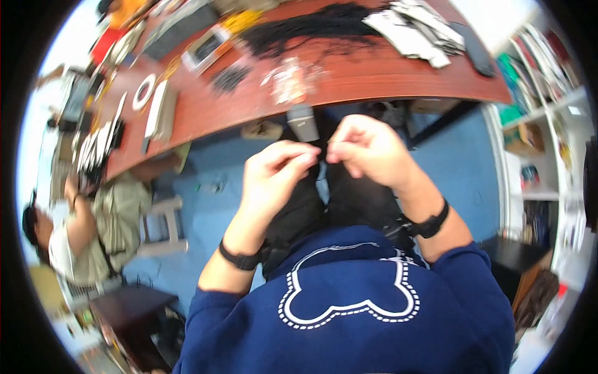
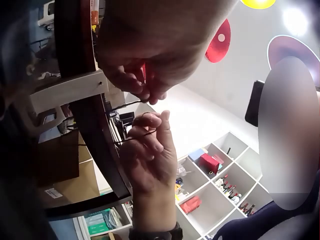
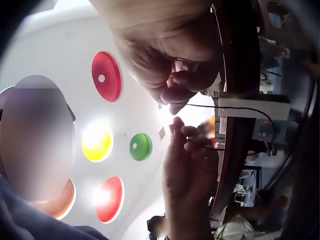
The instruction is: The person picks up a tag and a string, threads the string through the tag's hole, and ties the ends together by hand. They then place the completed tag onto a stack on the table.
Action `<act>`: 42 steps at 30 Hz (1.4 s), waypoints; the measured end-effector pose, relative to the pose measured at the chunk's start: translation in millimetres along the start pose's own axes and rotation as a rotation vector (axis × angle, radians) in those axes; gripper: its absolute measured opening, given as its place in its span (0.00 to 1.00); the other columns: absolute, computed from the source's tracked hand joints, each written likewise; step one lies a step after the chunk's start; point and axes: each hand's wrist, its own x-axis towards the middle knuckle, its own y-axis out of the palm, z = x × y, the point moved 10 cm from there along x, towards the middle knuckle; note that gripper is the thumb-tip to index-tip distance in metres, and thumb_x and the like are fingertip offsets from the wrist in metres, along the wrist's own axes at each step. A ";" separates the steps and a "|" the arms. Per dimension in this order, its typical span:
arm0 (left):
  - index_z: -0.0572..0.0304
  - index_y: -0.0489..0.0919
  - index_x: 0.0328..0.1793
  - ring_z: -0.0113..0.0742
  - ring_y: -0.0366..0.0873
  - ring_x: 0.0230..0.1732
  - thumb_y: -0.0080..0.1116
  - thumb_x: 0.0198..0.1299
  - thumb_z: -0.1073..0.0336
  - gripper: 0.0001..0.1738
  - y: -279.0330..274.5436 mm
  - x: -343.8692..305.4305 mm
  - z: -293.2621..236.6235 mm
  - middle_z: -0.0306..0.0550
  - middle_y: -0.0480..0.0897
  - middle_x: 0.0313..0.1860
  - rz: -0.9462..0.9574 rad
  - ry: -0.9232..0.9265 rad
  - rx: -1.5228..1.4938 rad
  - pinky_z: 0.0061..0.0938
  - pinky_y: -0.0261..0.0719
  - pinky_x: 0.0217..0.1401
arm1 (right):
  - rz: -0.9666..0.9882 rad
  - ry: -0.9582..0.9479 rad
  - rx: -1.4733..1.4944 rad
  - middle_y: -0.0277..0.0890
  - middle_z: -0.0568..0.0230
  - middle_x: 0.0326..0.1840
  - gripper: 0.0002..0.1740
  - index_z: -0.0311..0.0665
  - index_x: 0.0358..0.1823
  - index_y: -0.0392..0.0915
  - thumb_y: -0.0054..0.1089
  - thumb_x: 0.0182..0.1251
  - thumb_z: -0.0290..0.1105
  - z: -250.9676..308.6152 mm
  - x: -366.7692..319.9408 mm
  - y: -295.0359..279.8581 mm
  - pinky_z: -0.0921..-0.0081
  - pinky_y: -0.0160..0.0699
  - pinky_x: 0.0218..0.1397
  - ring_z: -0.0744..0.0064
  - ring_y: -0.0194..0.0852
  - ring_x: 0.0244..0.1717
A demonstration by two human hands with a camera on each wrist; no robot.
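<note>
My left hand [image 1: 268, 177] and right hand [image 1: 372, 153] are raised over my lap, fingertips close together just in front of the table edge. A thin black cord [image 3: 240, 107] trails from the fingertips of my right hand [image 3: 175, 60] in the right wrist view. In the left wrist view my left hand [image 2: 150, 55] pinches a black cord end [image 2: 125, 105], and another stretch runs across the curled fingers of my right hand [image 2: 150, 155]. A narrow grey-white block [image 1: 303, 122] juts from the table edge just beyond the hands.
On the red-brown table [image 1: 349, 84] lie clear plastic packets [image 1: 291, 81], a heap of black cords [image 1: 311, 28], white bundles [image 1: 414, 31] and a small dark pile [image 1: 230, 78]. Another person [image 1: 99, 224] sits at the left. White shelves [image 1: 539, 187] stand at the right.
</note>
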 end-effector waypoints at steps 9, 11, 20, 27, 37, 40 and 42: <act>0.62 0.83 0.41 0.23 0.74 0.31 0.60 0.55 0.73 0.07 2.1 3.9 6.2 0.38 0.80 0.30 0.070 0.044 -0.055 0.17 0.72 0.35 | 0.012 -0.030 0.180 0.76 0.58 0.26 0.18 0.41 0.38 0.60 0.63 0.59 0.32 -22.3 12.3 6.6 0.90 0.59 0.16 0.85 0.63 0.16; 0.63 0.82 0.43 0.21 0.74 0.31 0.60 0.56 0.74 0.08 3.0 3.3 19.2 0.38 0.81 0.32 0.059 -0.095 -0.185 0.16 0.72 0.35 | 0.003 -0.008 0.212 0.76 0.57 0.26 0.18 0.41 0.37 0.59 0.63 0.59 0.32 -29.0 12.1 5.6 0.90 0.58 0.15 0.85 0.62 0.15; 0.66 0.81 0.34 0.24 0.73 0.32 0.61 0.53 0.75 0.03 -7.2 7.0 1.1 0.39 0.75 0.35 -0.043 0.248 0.018 0.18 0.74 0.38 | -0.041 0.102 0.080 0.74 0.67 0.30 0.13 0.37 0.44 0.69 0.54 0.67 0.39 -35.8 15.8 13.0 0.89 0.66 0.23 0.83 0.70 0.23; 0.64 0.81 0.37 0.24 0.70 0.36 0.58 0.57 0.71 0.05 -25.9 9.1 4.9 0.38 0.73 0.36 -0.137 0.246 0.021 0.18 0.71 0.41 | 0.016 0.140 -0.038 0.72 0.72 0.24 0.09 0.37 0.38 0.74 0.51 0.68 0.35 -34.9 20.8 28.1 0.89 0.66 0.24 0.86 0.67 0.21; 0.64 0.79 0.46 0.19 0.72 0.34 0.54 0.61 0.72 0.09 -33.0 -0.1 2.7 0.35 0.78 0.31 0.004 0.017 0.016 0.14 0.69 0.38 | 0.025 0.196 -0.047 0.72 0.71 0.24 0.07 0.36 0.37 0.75 0.53 0.66 0.32 -39.4 18.0 39.3 0.90 0.60 0.20 0.89 0.62 0.18; 0.63 0.78 0.41 0.18 0.72 0.35 0.57 0.58 0.74 0.05 -32.5 0.2 -5.9 0.34 0.77 0.32 0.012 0.112 0.251 0.13 0.69 0.38 | 0.022 0.224 -0.083 0.71 0.73 0.23 0.07 0.36 0.36 0.75 0.54 0.65 0.32 -39.2 15.6 41.7 0.90 0.60 0.20 0.90 0.61 0.18; 0.62 0.75 0.39 0.18 0.70 0.35 0.55 0.60 0.73 0.02 -26.1 5.8 5.5 0.33 0.76 0.33 0.050 0.028 0.048 0.13 0.68 0.37 | 0.005 0.181 -0.121 0.70 0.74 0.23 0.06 0.36 0.36 0.74 0.54 0.65 0.31 -34.1 19.5 38.1 0.90 0.58 0.20 0.91 0.59 0.19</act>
